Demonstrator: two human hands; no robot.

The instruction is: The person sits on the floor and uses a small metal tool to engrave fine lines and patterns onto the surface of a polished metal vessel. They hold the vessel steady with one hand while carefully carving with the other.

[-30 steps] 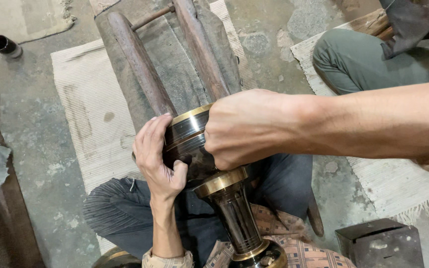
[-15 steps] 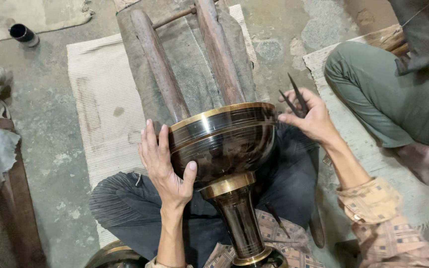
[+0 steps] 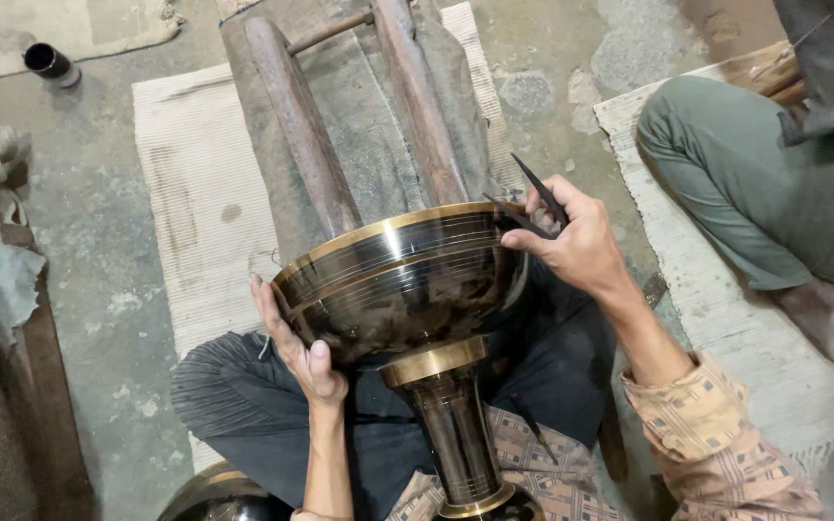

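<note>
A dark metal goblet-shaped vessel (image 3: 403, 289) with a brass rim, fine engraved rings and a brass collar on its stem lies tilted across my lap. My left hand (image 3: 293, 342) cups the left underside of the bowl, palm against it. My right hand (image 3: 576, 241) rests at the bowl's right rim and pinches a thin dark pointed tool (image 3: 533, 198) whose tips touch the rim. The stem (image 3: 456, 434) runs down toward me between my knees.
A wooden frame of two thick rods (image 3: 306, 130) draped with grey cloth stands beyond the vessel on a pale mat (image 3: 195, 203). Another person's leg (image 3: 726, 174) and bare foot rest at right. A small black cylinder (image 3: 48, 63) sits at far left, and another dark vessel (image 3: 214, 492) below.
My right arm, which lay across the bowl a second ago, has drawn back to the right rim with the pointed tool. My left hand slid lower under the bowl.
</note>
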